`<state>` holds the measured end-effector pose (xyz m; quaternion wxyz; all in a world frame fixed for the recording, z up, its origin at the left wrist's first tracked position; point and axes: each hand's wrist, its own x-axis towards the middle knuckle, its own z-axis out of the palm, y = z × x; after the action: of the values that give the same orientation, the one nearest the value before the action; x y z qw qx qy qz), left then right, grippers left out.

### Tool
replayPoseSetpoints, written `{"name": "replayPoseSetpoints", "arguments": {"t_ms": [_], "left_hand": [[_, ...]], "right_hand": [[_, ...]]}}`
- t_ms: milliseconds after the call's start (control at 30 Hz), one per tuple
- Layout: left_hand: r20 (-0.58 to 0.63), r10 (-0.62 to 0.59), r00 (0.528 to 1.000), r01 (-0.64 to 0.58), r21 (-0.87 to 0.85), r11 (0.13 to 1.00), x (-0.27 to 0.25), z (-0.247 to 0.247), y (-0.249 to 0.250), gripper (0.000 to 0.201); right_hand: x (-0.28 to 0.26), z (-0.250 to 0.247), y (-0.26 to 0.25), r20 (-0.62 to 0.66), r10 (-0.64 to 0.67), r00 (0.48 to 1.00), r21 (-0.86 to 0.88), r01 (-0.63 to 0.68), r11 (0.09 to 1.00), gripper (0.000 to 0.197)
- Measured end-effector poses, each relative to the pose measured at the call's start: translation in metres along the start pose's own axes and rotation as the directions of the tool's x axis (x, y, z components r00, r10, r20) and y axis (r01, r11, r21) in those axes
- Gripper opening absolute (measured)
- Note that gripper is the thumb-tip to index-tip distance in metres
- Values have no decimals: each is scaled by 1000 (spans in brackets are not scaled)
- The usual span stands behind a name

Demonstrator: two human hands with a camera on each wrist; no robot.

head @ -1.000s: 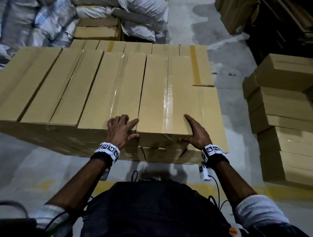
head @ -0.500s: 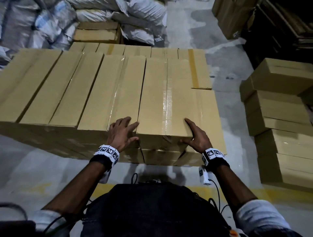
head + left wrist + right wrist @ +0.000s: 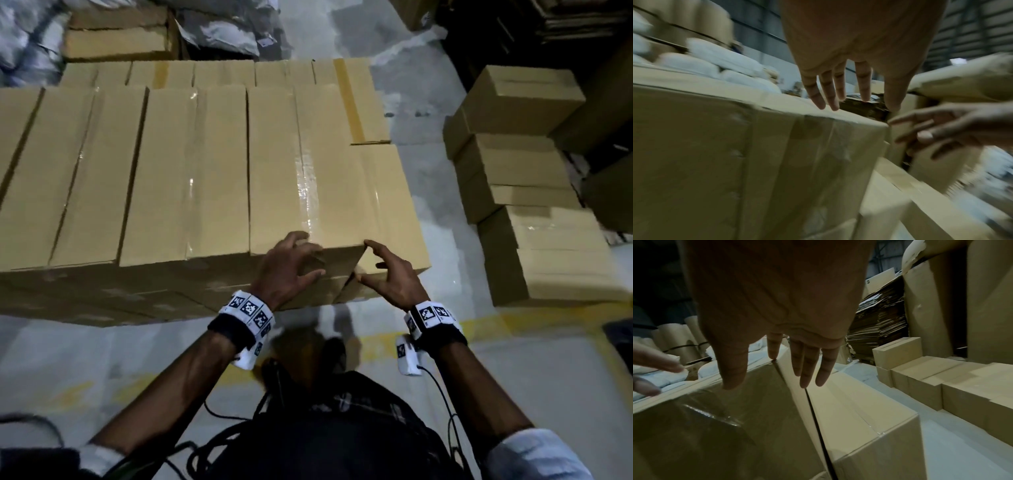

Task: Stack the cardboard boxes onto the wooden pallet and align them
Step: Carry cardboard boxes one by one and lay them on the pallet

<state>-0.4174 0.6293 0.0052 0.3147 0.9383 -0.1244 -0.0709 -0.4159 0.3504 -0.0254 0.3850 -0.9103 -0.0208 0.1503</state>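
Tan taped cardboard boxes stand packed in rows, and whatever they rest on is hidden. The top box at the right end (image 3: 308,171) (image 3: 735,146) (image 3: 725,418) sits a layer above a lower box (image 3: 394,212) (image 3: 859,410) on its right. My left hand (image 3: 298,263) (image 3: 838,97) is open, fingers spread over that top box's front top edge. My right hand (image 3: 376,265) (image 3: 797,369) is open too, its index fingertip touching the box's front right corner. Neither hand holds anything.
A separate stack of cardboard boxes (image 3: 531,205) stands on the floor to the right. White sacks (image 3: 27,41) lie behind the rows at the back left. Flattened cardboard (image 3: 879,313) is piled far right. A yellow line (image 3: 376,342) marks the grey floor near my feet.
My left hand slid right from the box's left front corner onto its front edge. My right hand came off the box's right side and now touches only the front right corner.
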Motion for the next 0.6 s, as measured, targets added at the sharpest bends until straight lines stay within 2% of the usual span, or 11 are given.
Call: {"name": "replayPoseSetpoints", "arguments": {"t_ms": [133,267,367,433,533,600], "left_hand": [[165,91,982,-97,28,995,11,34,34,58],[249,168,954,-171,-9,985,19,65,69,47],[309,259,915,-259,-43,965,35,96,105,39],[341,301,891,-306,-40,951,51,122,134,41],[379,278,883,-294,-16,956,82,165,185,53],[387,268,882,-267,-57,962,103,197,223,50]], "right_hand": [[-31,-18,31,-61,50,997,11,-50,999,75],[-55,-44,72,-111,101,989,33,-98,995,69],[-72,-73,105,-158,125,980,81,-114,990,64],[-82,-97,134,-179,130,975,111,-111,988,64],[-95,-140,188,-205,125,971,151,-95,984,63],[-108,-173,221,-240,176,955,188,-132,973,62]]}}
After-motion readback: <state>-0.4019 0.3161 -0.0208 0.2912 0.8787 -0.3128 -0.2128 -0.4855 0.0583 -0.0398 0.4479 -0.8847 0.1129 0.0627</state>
